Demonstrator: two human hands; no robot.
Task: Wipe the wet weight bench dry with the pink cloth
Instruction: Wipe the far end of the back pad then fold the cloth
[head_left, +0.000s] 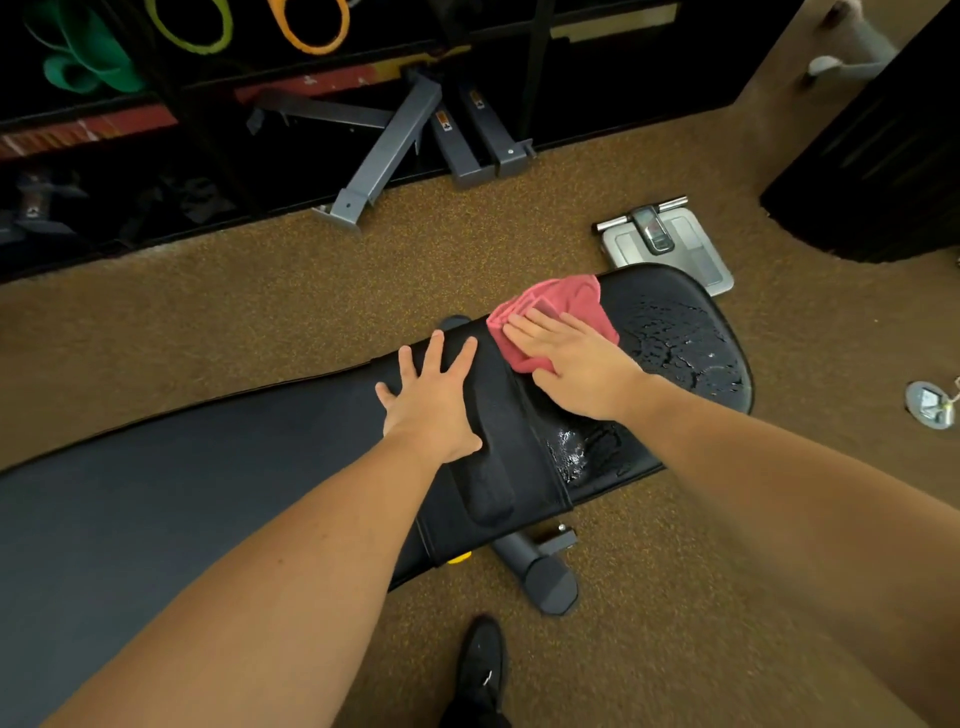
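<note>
right hand (576, 364) flat, fingers straight, pressing pink cloth (563, 314) on wet weight bench (685, 332); left hand (431, 400) splayed flat, left of cloth.

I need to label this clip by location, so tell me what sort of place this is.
Most likely a gym or home workout room. A padded weight bench stands on speckled rubber flooring, resistance bands hang on a dark rack, and a body scale lies on the floor beyond the bench.
</note>
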